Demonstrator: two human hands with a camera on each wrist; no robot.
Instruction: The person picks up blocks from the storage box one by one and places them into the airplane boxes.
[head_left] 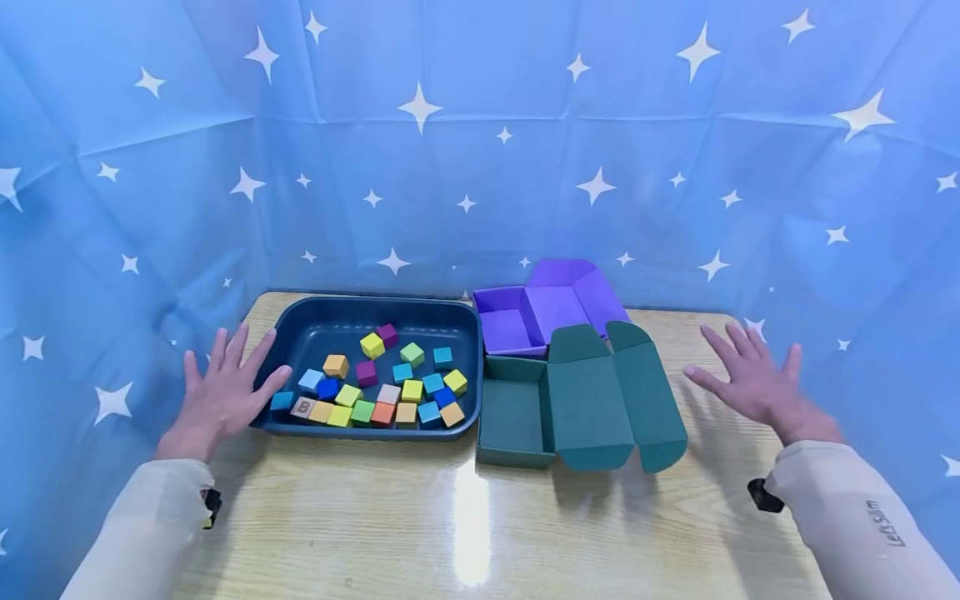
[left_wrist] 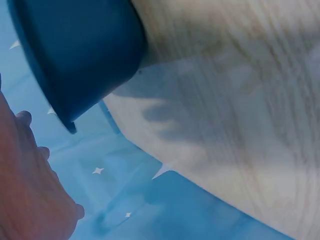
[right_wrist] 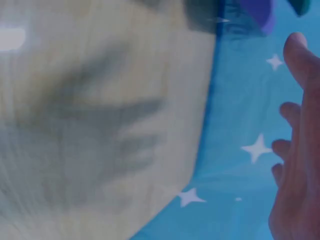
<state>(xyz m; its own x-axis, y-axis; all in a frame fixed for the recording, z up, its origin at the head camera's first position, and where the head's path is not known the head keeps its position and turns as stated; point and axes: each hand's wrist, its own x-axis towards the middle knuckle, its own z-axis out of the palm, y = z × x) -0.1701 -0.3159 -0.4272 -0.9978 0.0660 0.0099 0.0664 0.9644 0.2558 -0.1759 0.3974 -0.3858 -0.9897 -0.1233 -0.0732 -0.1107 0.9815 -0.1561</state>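
Note:
My left hand (head_left: 227, 385) is spread with straight fingers at the left end of a dark blue tray (head_left: 375, 307), its thumb overlapping the rim in the head view. Loose in the tray lie several coloured cubes, among them an orange cube (head_left: 336, 366), a green cube (head_left: 363, 412) and a wooden cube marked 8 (head_left: 303, 407). Out to the right, my right hand (head_left: 757, 383) hovers over the table with fingers apart, holding nothing. Nearest to it is a dark green box (head_left: 517, 457) with its lid folded out to the right. Behind that stands a purple box (head_left: 516, 348), lid also unfolded.
The tray and boxes stand side by side on a light wooden table (head_left: 360, 517). A blue curtain (head_left: 465, 167) with white stars encloses the back and both sides. The green lid (head_left: 592, 408) reaches toward the right hand and overlaps part of the purple lid (head_left: 558, 308).

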